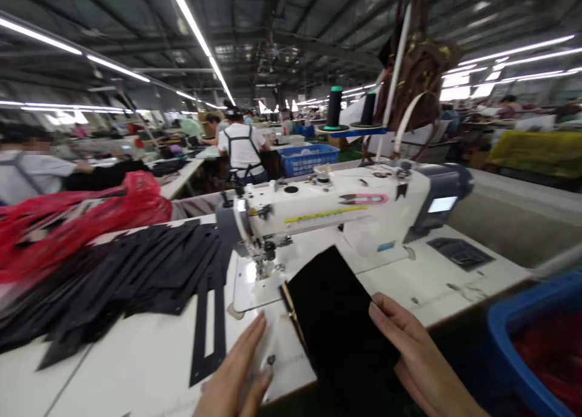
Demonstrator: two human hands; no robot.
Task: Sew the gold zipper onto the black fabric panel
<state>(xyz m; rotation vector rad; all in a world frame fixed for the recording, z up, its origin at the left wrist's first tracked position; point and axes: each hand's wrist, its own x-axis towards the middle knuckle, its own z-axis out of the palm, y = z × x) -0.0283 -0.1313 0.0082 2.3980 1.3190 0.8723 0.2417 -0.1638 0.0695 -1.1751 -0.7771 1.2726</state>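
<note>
so my right hand [418, 356] is gripping the black fabric piece [339, 320] by its right edge, just below the sewing machine [336, 214]. my left hand [236, 374] lies flat and loose on the table [136, 368], just left of the fabric, black cut strips [136, 277] further left.

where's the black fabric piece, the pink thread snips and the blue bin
black fabric piece [336, 314], head view, middle of the cloth
pink thread snips [364, 199], head view, the handle loop
blue bin [509, 338], head view, its near rim
</note>
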